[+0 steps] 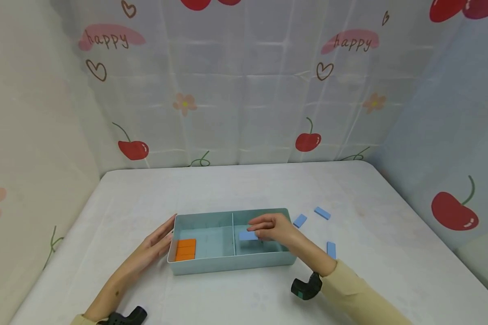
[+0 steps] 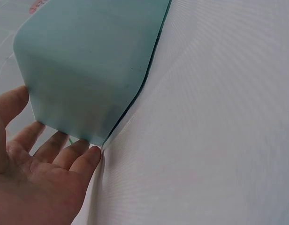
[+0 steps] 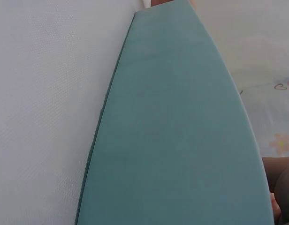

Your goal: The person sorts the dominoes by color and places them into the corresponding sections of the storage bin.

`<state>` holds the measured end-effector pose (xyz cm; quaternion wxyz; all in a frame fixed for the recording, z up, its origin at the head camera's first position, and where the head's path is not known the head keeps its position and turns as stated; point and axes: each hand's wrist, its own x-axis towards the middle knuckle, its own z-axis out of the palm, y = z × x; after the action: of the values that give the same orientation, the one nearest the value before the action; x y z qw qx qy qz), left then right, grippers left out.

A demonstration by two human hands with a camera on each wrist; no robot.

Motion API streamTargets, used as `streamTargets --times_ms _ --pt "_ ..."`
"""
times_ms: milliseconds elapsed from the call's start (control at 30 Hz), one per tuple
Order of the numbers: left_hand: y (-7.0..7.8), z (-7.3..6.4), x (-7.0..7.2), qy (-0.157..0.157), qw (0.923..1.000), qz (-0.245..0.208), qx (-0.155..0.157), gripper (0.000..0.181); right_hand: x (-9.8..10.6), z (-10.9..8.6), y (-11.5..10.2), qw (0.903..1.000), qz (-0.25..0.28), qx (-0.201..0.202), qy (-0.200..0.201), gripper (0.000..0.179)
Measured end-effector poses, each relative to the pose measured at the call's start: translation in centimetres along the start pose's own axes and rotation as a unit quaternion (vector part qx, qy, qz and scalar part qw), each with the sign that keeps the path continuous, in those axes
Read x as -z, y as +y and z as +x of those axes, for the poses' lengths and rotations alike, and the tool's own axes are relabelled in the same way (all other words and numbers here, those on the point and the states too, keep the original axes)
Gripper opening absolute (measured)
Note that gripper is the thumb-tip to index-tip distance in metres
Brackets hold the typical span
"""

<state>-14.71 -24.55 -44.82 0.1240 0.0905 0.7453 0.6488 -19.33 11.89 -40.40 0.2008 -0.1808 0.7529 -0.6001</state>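
Observation:
A pale teal tray (image 1: 203, 265) with one divider stands on the table. Several flat orange blocks (image 1: 185, 249) lie together at the left end of its left compartment. My left hand (image 1: 152, 250) rests its extended fingertips against the tray's left end wall, and the left wrist view shows them spread along the edge. My right hand (image 1: 274, 229) reaches over the right compartment and pinches a flat blue block (image 1: 247, 236) near the divider, thumb at its right end. In the right wrist view the tray's front wall hides most of that hand.
Outside the tray's right end lie three more blue blocks: one close to the corner (image 1: 300, 220), another farther back (image 1: 322, 213), and a third near my right forearm (image 1: 331, 249). A white cloth covers the table (image 1: 227, 298). Printed curtains (image 1: 244, 113) hang behind and at the sides.

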Motion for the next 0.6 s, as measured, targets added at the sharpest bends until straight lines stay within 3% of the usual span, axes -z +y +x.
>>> streamTargets --times_ms 233,600 --pt "0.0 0.1 0.0 -0.002 1.0 0.004 0.0 0.057 -0.1 1.1 0.4 0.999 -0.008 -0.037 -0.022 0.028" --pt "0.1 0.2 -0.1 -0.003 1.0 0.001 0.0 0.056 -0.7 2.2 1.0 0.9943 -0.073 -0.054 -0.057 0.021"
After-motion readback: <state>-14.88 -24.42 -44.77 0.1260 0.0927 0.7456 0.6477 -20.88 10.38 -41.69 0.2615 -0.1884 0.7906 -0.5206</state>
